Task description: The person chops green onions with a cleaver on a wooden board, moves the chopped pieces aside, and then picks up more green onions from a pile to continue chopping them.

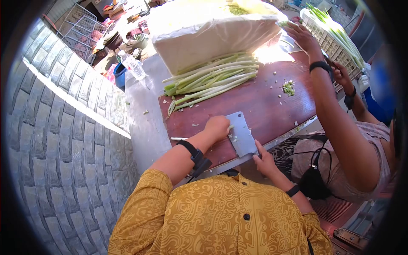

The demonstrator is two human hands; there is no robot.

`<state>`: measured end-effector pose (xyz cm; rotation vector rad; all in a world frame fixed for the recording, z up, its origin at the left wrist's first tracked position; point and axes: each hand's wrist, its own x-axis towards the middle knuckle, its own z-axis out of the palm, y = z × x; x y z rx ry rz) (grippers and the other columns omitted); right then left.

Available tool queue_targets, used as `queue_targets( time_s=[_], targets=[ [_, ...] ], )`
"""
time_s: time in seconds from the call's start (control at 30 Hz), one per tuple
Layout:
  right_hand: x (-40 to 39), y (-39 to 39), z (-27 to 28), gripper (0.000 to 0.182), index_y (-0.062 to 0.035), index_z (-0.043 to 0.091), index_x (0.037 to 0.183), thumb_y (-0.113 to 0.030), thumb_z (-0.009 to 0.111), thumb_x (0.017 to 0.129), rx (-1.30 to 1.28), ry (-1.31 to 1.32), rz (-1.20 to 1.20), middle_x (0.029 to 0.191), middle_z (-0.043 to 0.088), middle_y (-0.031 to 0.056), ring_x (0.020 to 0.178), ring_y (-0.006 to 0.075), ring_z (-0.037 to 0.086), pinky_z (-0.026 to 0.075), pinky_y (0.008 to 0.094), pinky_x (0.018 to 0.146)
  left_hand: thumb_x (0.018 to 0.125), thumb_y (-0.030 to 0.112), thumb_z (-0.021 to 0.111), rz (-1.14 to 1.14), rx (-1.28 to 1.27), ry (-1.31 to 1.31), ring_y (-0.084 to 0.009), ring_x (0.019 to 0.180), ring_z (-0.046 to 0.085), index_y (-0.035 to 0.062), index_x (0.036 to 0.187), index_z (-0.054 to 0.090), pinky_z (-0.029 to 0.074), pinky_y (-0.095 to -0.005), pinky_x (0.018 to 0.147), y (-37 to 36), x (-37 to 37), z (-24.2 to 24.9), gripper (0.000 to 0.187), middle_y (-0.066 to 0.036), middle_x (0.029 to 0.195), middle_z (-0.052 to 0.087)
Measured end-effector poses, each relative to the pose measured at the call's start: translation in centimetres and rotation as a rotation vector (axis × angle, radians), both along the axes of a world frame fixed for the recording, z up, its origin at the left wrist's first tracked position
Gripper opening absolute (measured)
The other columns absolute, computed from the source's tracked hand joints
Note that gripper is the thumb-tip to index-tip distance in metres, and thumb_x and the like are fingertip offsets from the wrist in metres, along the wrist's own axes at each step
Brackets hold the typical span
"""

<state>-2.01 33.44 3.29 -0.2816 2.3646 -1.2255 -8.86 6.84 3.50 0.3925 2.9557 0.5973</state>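
Observation:
My right hand (264, 160) is wrapped round the handle of a cleaver (241, 132), at the near edge of a reddish-brown board (272, 111). The broad blade lies tilted nearly flat over the board, with small pale bits on it. My left hand (217, 127) is closed beside the blade, its fingers round a green onion. A white stalk end (178, 138) pokes out to the left from behind my forearm, and a green tip shows next to the blade. A pile of green onions (212, 83) lies across the board's far side.
A large plastic-lined white box (216, 44) stands behind the pile. Chopped green bits (288, 88) lie at the right. A co-worker's arm (335, 110) reaches in there, near a crate (329, 44) of green onions. A plastic bottle (134, 68) stands at left, by a brick wall (72, 140).

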Motion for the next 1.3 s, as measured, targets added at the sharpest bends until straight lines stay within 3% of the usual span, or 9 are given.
queue_targets(
  time_s=[0.13,0.4,0.67,0.77,0.9,1.0,1.1,1.2,1.3],
  targets=[
    [0.1,-0.1,0.8,0.065,-0.0127,0.032,0.144,-0.012,0.057,0.084,-0.016,0.004,0.006,0.113,0.059,0.028,0.104,0.0418,0.058,0.048,0.0419,0.087,0.068,0.014,0.063,0.059,-0.149,-0.132,-0.0352,0.077,0.065,0.006,0.078,0.071,0.053,-0.0442,0.07,2.0,-1.1,2.0,0.016,-0.018,0.08,0.067],
    [0.5,-0.4,0.3,0.066,-0.012,0.032,0.144,-0.011,0.058,0.083,-0.04,-0.089,-0.025,0.109,0.061,0.0276,0.1,0.0388,0.062,0.048,0.0389,0.085,0.063,0.023,0.067,0.072,-0.225,-0.237,-0.0337,0.079,0.067,0.0047,0.078,0.071,0.054,-0.042,0.072,3.0,-1.6,2.5,0.024,-0.018,0.084,0.068],
    [0.8,-1.7,-0.1,0.066,-0.012,0.031,0.145,-0.01,0.057,0.084,-0.103,-0.14,-0.002,0.118,0.057,0.028,0.11,0.0363,0.058,0.045,0.0375,0.092,0.063,0.022,0.066,0.058,-0.132,-0.149,-0.035,0.08,0.066,0.0027,0.076,0.07,0.053,-0.0428,0.072,4.1,-0.8,2.2,0.024,-0.019,0.083,0.067],
    [0.8,-2.7,-0.3,0.065,-0.0115,0.031,0.144,-0.01,0.057,0.085,-0.084,-0.126,0.04,0.112,0.06,0.0257,0.1,0.0339,0.062,0.048,0.0374,0.085,0.064,0.02,0.064,0.038,-0.04,-0.084,-0.0364,0.078,0.065,0.0022,0.074,0.068,0.053,-0.0438,0.071,4.6,-0.3,1.8,0.021,-0.019,0.08,0.066],
    [1.1,-5.0,-0.1,0.063,-0.0103,0.032,0.144,-0.01,0.057,0.086,-0.129,-0.16,0.12,0.094,0.064,0.0189,0.067,0.0251,0.065,0.052,0.0349,0.064,0.064,0.016,0.062,0.032,0.091,-0.01,-0.0376,0.076,0.064,0.0027,0.071,0.067,0.052,-0.0448,0.07,6.5,0.1,2.4,0.016,-0.019,0.078,0.065],
    [1.0,-6.4,0.0,0.062,-0.0092,0.032,0.143,-0.01,0.057,0.086,-0.169,-0.211,0.183,0.083,0.062,0.0146,0.051,0.0186,0.058,0.049,0.0331,0.052,0.064,0.016,0.061,0.026,0.161,0.021,-0.0371,0.075,0.063,0.0032,0.071,0.065,0.052,-0.0451,0.069,7.1,1.0,1.9,0.015,-0.019,0.077,0.064],
    [0.2,-6.9,-0.4,0.061,-0.008,0.034,0.143,-0.01,0.057,0.086,-0.117,-0.222,0.228,0.088,0.063,0.0159,0.054,0.0207,0.059,0.05,0.0327,0.055,0.066,0.015,0.059,0.08,0.221,0.153,-0.0364,0.075,0.063,0.0042,0.075,0.062,0.051,-0.0452,0.068,6.7,1.6,1.6,0.014,-0.017,0.076,0.064],
    [0.2,-7.3,-0.9,0.06,-0.0074,0.035,0.142,-0.009,0.057,0.086,-0.163,-0.004,0.121,0.089,0.064,0.016,0.055,0.0196,0.059,0.049,0.031,0.055,0.069,0.015,0.057,0.145,0.267,0.191,-0.0362,0.077,0.062,0.0061,0.079,0.059,0.05,-0.0453,0.067,4.7,0.5,1.8,0.013,-0.016,0.078,0.064],
    [-0.5,-6.9,0.1,0.065,-0.0083,0.032,0.144,-0.007,0.058,0.085,-0.192,-0.079,-0.024,0.08,0.062,0.0131,0.054,0.0151,0.056,0.048,0.0293,0.054,0.072,0.017,0.058,0.249,0.264,0.06,-0.0366,0.078,0.062,0.0076,0.081,0.06,0.049,-0.0457,0.068,1.8,-0.3,3.0,0.013,-0.016,0.082,0.065]
  ],
)
